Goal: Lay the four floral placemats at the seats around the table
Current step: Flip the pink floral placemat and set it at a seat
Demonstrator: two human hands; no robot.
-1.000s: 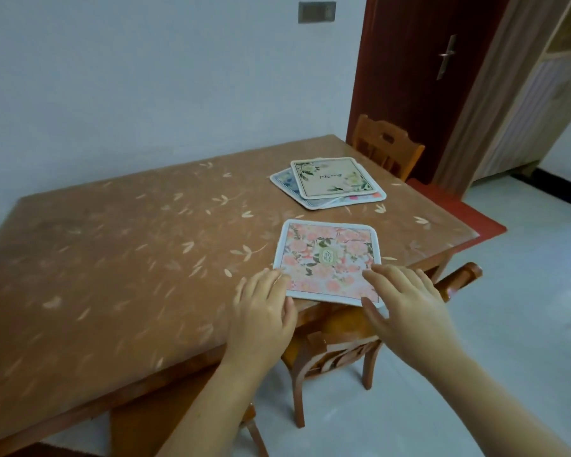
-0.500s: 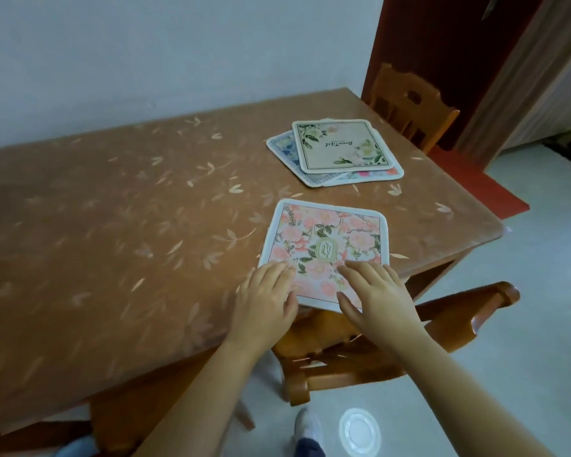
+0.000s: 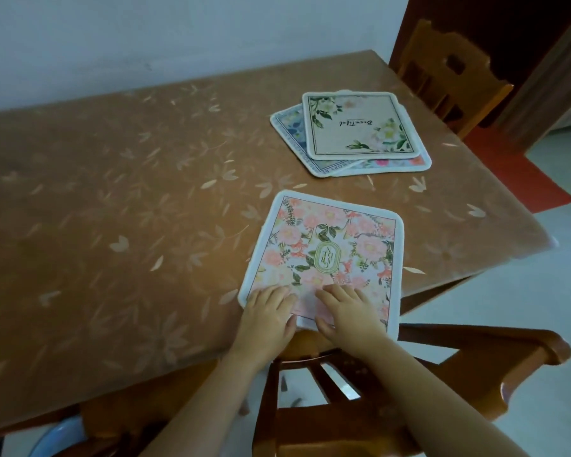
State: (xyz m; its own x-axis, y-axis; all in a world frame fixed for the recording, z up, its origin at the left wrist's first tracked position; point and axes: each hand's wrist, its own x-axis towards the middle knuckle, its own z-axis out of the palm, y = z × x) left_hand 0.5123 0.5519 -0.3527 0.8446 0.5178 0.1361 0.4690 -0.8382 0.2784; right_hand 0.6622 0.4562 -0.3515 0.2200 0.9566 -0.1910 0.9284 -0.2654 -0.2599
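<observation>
Step one: pink placemat [image 3: 327, 255] pressed flat by straight-fingered left hand [image 3: 267, 319] and right hand [image 3: 346, 316]; stack [image 3: 360, 125] at 1 o'clock judged next to be lifted.

Pink floral placemat [image 3: 330, 255]: square, white border, rounded corners, gold oval emblem at ctr. Flat, face up, turned askew at near edge of desk [image 3: 112, 192], near-right corner overhanging that edge. Pressed along near strip by left hand [image 3: 267, 311] & right hand [image 3: 346, 311], fingers flat. Other three stacked & fanned nr desk's far right corner: cream placemat [image 3: 360, 127] w/ green leaves & script on top; blue-patterned placemat [image 3: 290, 127] under it, poking out toward desk's left; third placemat [image 3: 396, 163] at btm, only bright-flowered strip showing on near side.
</observation>
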